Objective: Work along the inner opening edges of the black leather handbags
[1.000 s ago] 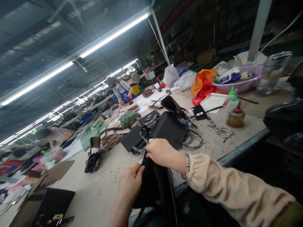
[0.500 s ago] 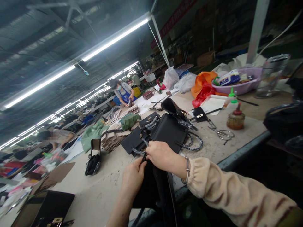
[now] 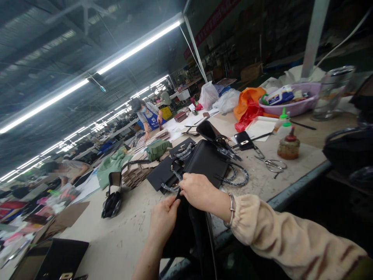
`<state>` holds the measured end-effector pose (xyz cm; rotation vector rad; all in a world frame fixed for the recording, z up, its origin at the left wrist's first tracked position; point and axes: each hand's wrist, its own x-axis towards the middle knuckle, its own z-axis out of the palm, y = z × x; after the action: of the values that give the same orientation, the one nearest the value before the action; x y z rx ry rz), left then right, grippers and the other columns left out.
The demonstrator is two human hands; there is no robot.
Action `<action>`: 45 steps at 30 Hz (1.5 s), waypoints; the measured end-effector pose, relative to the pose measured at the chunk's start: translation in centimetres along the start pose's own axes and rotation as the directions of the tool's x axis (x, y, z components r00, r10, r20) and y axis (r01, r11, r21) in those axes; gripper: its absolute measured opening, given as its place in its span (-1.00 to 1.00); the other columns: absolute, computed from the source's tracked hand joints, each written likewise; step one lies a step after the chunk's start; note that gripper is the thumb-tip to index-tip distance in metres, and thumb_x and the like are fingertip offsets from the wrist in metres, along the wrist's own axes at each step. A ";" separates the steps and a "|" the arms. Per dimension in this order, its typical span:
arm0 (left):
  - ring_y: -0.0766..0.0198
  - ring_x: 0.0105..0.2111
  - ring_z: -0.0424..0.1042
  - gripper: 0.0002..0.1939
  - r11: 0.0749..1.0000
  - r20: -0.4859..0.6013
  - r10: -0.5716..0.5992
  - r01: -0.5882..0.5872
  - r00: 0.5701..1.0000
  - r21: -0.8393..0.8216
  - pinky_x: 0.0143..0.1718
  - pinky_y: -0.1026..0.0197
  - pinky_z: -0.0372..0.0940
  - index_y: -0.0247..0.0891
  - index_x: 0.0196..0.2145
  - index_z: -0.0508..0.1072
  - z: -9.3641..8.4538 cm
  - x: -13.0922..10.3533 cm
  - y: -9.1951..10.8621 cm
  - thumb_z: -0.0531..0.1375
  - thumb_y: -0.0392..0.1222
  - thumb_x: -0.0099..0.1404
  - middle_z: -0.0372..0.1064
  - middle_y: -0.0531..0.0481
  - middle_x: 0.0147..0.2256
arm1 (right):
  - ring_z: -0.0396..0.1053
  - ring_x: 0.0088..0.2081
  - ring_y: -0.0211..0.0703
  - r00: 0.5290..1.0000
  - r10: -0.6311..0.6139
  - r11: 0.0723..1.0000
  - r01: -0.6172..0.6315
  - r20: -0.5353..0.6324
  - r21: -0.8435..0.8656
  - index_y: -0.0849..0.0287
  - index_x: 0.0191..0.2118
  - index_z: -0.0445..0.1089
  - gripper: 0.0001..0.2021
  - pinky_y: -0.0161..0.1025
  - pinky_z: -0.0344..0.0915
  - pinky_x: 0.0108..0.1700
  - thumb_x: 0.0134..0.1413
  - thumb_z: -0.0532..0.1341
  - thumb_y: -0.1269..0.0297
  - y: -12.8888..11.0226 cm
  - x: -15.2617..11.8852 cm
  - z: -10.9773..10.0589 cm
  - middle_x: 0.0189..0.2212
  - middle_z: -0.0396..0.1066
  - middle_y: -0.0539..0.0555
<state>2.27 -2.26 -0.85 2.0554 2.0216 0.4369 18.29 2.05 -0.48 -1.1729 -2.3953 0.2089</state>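
Note:
A black handbag (image 3: 182,233) hangs at the table's near edge, its lower part lost in shadow. My left hand (image 3: 163,217) pinches its upper edge, thumb on top. Close beside it, my right hand (image 3: 201,190) has its fingers closed on the same edge; the fingertips are partly hidden. Just beyond my hands lie black bags (image 3: 208,157) with plastic-wrapped handles (image 3: 237,175). To the left stands a small black bag (image 3: 112,202) with its flap up. At the lower left is another black bag (image 3: 64,254) with a gold clasp.
Scissors (image 3: 271,165), a brown glue bottle (image 3: 288,147) and green-capped bottles (image 3: 284,128) stand at the right. Behind them are a purple basin (image 3: 305,105) and a glass jar (image 3: 332,95). Green cloth (image 3: 113,167) and stacked brown pieces (image 3: 136,175) lie further left. A co-worker (image 3: 150,114) stands across the table.
My view has shifted slightly. Both hands keep their hold on the handbag's edge with little movement. The co-worker across the table has raised their upper body and spread their arms.

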 end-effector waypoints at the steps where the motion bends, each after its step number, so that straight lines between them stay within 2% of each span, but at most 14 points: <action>1: 0.28 -0.48 0.36 -0.74 1.000 -0.002 0.003 -0.003 1.000 0.004 -0.45 0.30 0.07 -0.26 -0.46 0.48 0.1 0.0 0.0 0.03 -0.19 0.26 0.42 0.03 -0.52 | 0.40 -0.28 -0.12 1.000 0.002 1.000 -0.002 -0.002 0.001 0.21 -0.31 0.46 -0.83 -0.27 0.28 -0.29 0.12 0.16 0.25 0.1 -0.1 0.0 -0.29 0.40 0.10; 6: 0.31 -0.53 0.31 -0.72 0.997 -0.015 0.028 -0.027 0.999 0.076 -0.49 0.30 0.01 -0.26 -0.54 0.41 0.4 0.1 -0.1 0.03 -0.18 0.27 0.35 0.04 -0.58 | 0.40 -0.26 -0.11 1.000 0.028 1.000 -0.028 -0.001 0.007 0.23 -0.32 0.45 -0.81 -0.27 0.27 -0.27 0.10 0.18 0.22 0.3 -0.2 -0.3 -0.30 0.40 0.13; 13: 0.22 -0.38 0.44 -0.67 0.991 0.020 0.032 -0.034 0.999 0.129 -0.42 0.28 0.07 -0.21 -0.32 0.46 0.3 0.5 0.4 -0.06 -0.11 0.35 0.49 -0.07 -0.39 | 0.38 -0.24 -0.17 0.999 0.036 0.995 -0.034 -0.015 0.097 0.15 -0.26 0.42 -0.80 -0.30 0.26 -0.22 0.11 0.16 0.16 0.6 -0.5 -0.2 -0.28 0.39 0.07; 18: 0.18 -0.40 0.45 -0.70 0.930 0.004 -0.017 0.014 1.000 0.367 -0.44 0.26 0.07 -0.23 -0.32 0.46 0.5 1.1 0.8 -0.05 -0.13 0.34 0.49 -0.11 -0.42 | 0.33 -0.11 -0.09 0.966 0.199 0.944 -0.144 -0.164 0.296 0.13 -0.06 0.31 -0.63 -0.17 0.26 -0.03 0.01 0.23 0.11 0.1 -4.8 -1.6 -0.15 0.35 0.11; 21: 0.16 -0.38 0.46 -0.69 0.911 0.004 -0.042 0.037 0.999 0.411 -0.44 0.25 0.10 -0.22 -0.35 0.45 0.7 1.6 0.8 -0.05 -0.10 0.33 0.49 -0.11 -0.41 | 0.18 0.11 0.02 0.968 0.173 0.938 -0.104 -0.185 0.330 0.06 0.11 0.21 -0.47 -0.06 0.16 0.13 0.01 0.23 0.07 -1.3 -9.0 -1.5 0.07 0.23 0.18; 23: 0.13 -0.37 0.47 -0.68 0.910 0.001 -0.059 0.054 0.998 0.412 -0.43 0.23 0.13 -0.21 -0.36 0.45 0.6 2.0 0.8 -0.05 -0.09 0.33 0.50 -0.13 -0.39 | 0.12 0.17 0.10 0.988 0.058 0.948 -0.010 -0.143 0.318 -0.03 0.18 0.15 -0.36 0.02 0.17 0.15 -0.05 0.26 -0.01 -2.7 -11.7 0.2 0.15 0.18 0.18; 25: 0.09 -0.34 0.48 -0.68 0.915 -0.008 -0.073 0.070 0.997 0.398 -0.42 0.21 0.16 -0.22 -0.35 0.46 0.6 2.2 0.8 -0.05 -0.09 0.32 0.50 -0.15 -0.37 | 0.15 0.17 0.10 0.990 -0.061 0.958 0.093 -0.124 0.272 -0.16 0.16 0.18 -0.46 0.04 0.24 0.12 0.02 0.21 0.01 -4.3 -14.0 3.3 0.13 0.24 0.12; 28: 0.06 -0.30 0.48 -0.66 0.925 -0.024 -0.094 0.096 0.995 0.369 -0.37 0.17 0.21 -0.23 -0.33 0.46 0.4 2.3 0.9 -0.06 -0.08 0.32 0.51 -0.18 -0.33 | 0.25 0.12 0.06 0.967 0.161 0.970 -0.117 -0.199 0.214 -0.10 0.23 0.10 -0.46 0.02 0.34 0.04 0.12 0.13 0.11 -6.6 -16.2 8.2 0.11 0.28 0.11; 31: 0.07 -0.23 0.47 -0.65 0.933 -0.040 -0.115 0.121 0.993 0.338 -0.28 0.16 0.24 -0.25 -0.33 0.48 0.3 2.3 1.1 -0.06 -0.08 0.31 0.50 -0.21 -0.29 | 0.17 0.17 0.11 0.957 0.114 0.988 -0.081 -0.267 0.133 -0.17 0.16 0.20 -0.51 0.07 0.29 0.09 0.08 0.17 0.21 -7.3 -17.0 9.9 0.17 0.22 0.06; 33: 0.10 -0.21 0.46 -0.66 0.938 -0.046 -0.137 0.144 0.990 0.315 -0.22 0.17 0.25 -0.26 -0.34 0.48 0.2 2.3 0.9 -0.05 -0.08 0.30 0.50 -0.21 -0.27 | 0.04 0.22 0.22 0.960 -0.071 0.992 0.097 -0.270 0.082 -0.21 0.04 0.32 -0.58 0.15 0.23 0.10 0.02 0.21 0.28 -6.7 -16.9 8.7 0.23 0.10 0.02; 35: 0.10 -0.19 0.46 -0.67 0.942 -0.050 -0.169 0.176 0.984 0.286 -0.19 0.17 0.25 -0.27 -0.36 0.49 -0.3 2.2 0.4 -0.02 -0.09 0.27 0.50 -0.22 -0.26 | -0.04 0.23 0.36 0.961 -0.181 0.970 0.210 -0.211 0.125 -0.01 0.06 0.33 -0.52 0.15 0.26 0.06 -0.06 0.26 0.27 -5.3 -16.7 6.4 0.29 -0.07 0.18; 37: 0.06 -0.16 0.45 -0.68 0.946 -0.057 -0.204 0.212 0.977 0.247 -0.19 0.16 0.26 -0.28 -0.39 0.49 -1.0 2.0 -0.5 -0.01 -0.11 0.25 0.50 -0.24 -0.25 | 0.04 0.21 0.28 0.988 -0.060 0.970 0.092 -0.143 0.223 0.15 0.21 0.13 -0.37 0.04 0.30 0.05 -0.04 0.19 0.40 -3.5 -16.5 4.3 0.29 -0.12 0.32; 40: 0.03 -0.17 0.45 -0.72 0.953 -0.050 -0.253 0.258 0.966 0.160 -0.23 0.16 0.27 -0.28 -0.48 0.47 -2.3 1.0 -2.4 0.02 -0.14 0.19 0.51 -0.23 -0.30 | 0.13 0.20 -0.01 0.996 0.049 0.928 -0.018 -0.075 0.372 0.10 0.32 -0.17 -0.28 -0.02 0.20 0.15 0.03 0.03 0.52 -0.3 -15.9 2.7 0.23 0.10 0.21; 45: 0.18 -0.57 0.45 -0.73 0.924 0.054 -0.371 0.375 0.927 -0.071 -0.50 0.26 0.25 -0.27 -0.67 0.36 -3.1 -1.2 -5.3 -0.01 -0.24 0.10 0.35 -0.04 -0.72 | 0.25 0.12 -0.01 0.963 0.246 0.874 -0.171 -0.111 0.456 0.09 0.33 -0.23 -0.21 0.02 0.22 0.11 -0.04 0.05 0.49 3.3 -13.5 2.2 0.19 0.16 0.19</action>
<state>-3.84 -3.43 0.06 1.5661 2.2619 0.3899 26.75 -6.22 -8.11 -1.1708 -1.9313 0.6643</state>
